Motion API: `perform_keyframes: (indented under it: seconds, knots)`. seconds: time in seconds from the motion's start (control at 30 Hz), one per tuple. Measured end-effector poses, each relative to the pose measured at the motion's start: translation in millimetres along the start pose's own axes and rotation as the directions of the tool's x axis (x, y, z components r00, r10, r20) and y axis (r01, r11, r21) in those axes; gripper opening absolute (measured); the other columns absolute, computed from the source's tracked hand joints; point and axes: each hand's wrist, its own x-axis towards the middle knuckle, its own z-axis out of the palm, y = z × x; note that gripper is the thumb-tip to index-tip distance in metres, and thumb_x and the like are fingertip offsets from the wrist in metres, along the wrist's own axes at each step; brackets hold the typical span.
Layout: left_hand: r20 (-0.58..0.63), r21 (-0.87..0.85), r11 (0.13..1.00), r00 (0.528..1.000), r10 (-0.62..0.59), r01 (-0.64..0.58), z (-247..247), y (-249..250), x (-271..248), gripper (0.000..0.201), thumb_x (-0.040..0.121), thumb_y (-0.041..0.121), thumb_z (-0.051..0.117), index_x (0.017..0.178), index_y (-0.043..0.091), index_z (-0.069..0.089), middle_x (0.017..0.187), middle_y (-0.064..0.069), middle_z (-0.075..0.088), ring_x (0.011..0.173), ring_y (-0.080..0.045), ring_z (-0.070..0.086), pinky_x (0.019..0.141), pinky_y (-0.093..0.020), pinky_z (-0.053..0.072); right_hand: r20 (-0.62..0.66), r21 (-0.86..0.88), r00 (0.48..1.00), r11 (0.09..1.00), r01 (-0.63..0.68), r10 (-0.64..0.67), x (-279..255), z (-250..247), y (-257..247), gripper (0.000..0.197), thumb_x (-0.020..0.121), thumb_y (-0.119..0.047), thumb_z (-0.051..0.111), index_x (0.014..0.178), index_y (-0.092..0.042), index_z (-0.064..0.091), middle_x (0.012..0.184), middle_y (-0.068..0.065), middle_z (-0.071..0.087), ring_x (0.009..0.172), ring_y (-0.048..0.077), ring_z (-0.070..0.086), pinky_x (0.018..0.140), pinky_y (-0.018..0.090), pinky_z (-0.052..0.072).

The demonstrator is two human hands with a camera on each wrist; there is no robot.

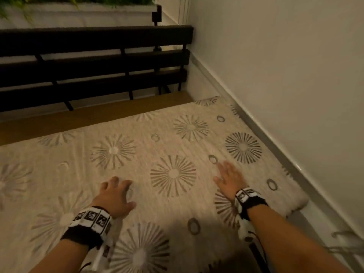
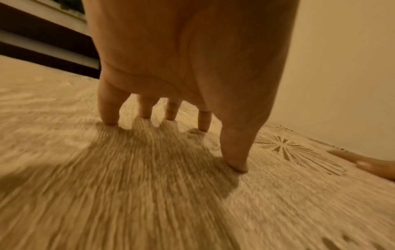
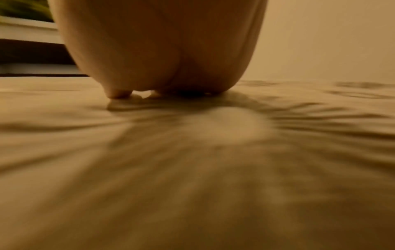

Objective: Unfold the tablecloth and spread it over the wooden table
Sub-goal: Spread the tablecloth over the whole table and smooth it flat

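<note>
1. The tablecloth, pale with sunburst and ring prints, lies opened out flat over most of the wooden worktop. A bare strip of wood shows along the far edge, so the cloth sits short on that side.

2. The left hand rests on the cloth with its fingers spread and arched. In the left wrist view the tips and thumb press down into the weave and grip nothing. That looks like a pose for pinning and sliding the fabric, not lifting it.

3. The right hand lies flatter, palm down, with its fingers straight and fanned out toward a ring print. The right wrist view is low and blurred, but the palm there sits right on the cloth. It holds nothing either.

4. Both hands are well apart, on either side of a central sunburst. I judge this as smoothing: two flat contacts let the person push creases outward and nudge the cloth toward the uncovered strip.

5. The cloth's right edge runs up against the base of the wall, and its near right corner droops over the worktop's end. A dark slatted bench stands beyond the far edge.

6. Unfolding seems done; what remains is shifting the cloth forward to cover the wood evenly.
</note>
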Motion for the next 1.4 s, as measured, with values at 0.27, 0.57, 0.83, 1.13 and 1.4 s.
perform_keyframes:
  seconds: [0.27,0.57,0.83,1.13,1.4]
  knots:
    - [0.066,0.113,0.975,0.977,-0.201,0.192,-36.8,68.1,14.8,0.065,0.078,0.055,0.061,0.132,0.024,0.04,0.135,-0.009,0.044,0.123,-0.033,0.046,0.104,-0.039,0.038,-0.035,0.103,0.883,0.881,-0.462,0.467,-2.1,-44.9,177.7,0.07,0.094,-0.057,0.019,0.152,-0.024,-0.002,0.16,0.007,-0.011,0.147,0.029,-0.005,0.118,0.052,0.001]
    - [-0.25,-0.072,0.984,0.952,-0.177,0.164,-57.4,173.4,77.1,0.055,0.097,0.048,0.024,0.148,0.026,0.023,0.16,-0.007,0.01,0.147,-0.033,0.008,0.116,-0.05,0.018,-0.007,-0.114,0.853,0.848,0.518,-0.522,94.5,-94.2,-40.2,0.058,0.098,-0.04,0.03,0.151,-0.024,0.014,0.161,0.006,-0.004,0.148,0.026,-0.004,0.117,0.043,0.001]
    - [-0.077,-0.096,0.961,0.961,-0.266,0.259,-49.0,144.9,110.3,0.062,0.093,0.06,0.021,0.148,0.044,-0.004,0.161,-0.002,-0.009,0.146,-0.038,-0.002,0.115,-0.057,0.014,0.245,-0.204,0.744,0.717,0.667,-0.622,141.6,-54.9,-101.6,0.062,0.097,-0.054,0.026,0.151,-0.034,0.004,0.16,-0.003,-0.013,0.147,0.018,-0.013,0.118,0.043,-0.004]
    - [0.009,-0.086,0.972,0.975,-0.221,0.221,-73.6,147.2,123.3,0.064,0.072,0.061,0.047,0.13,0.04,0.029,0.139,-0.007,0.03,0.121,-0.041,0.036,0.099,-0.055,0.039,0.109,-0.074,0.993,0.997,-0.037,0.045,232.0,-135.3,103.6,0.072,0.093,-0.063,0.023,0.149,-0.033,-0.011,0.16,0.002,-0.014,0.147,0.029,-0.006,0.119,0.047,0.004]
    - [-0.067,0.021,0.994,0.992,-0.104,0.106,-103.0,227.9,174.6,0.081,0.073,0.079,0.042,0.142,0.051,0.011,0.16,-0.001,0.002,0.144,-0.036,0.011,0.109,-0.06,0.024,-0.099,0.059,0.955,0.957,0.285,-0.279,310.9,-193.5,95.5,0.059,0.097,-0.029,0.04,0.151,-0.015,0.019,0.16,0.012,0.009,0.146,0.025,0.015,0.118,0.032,0.013]
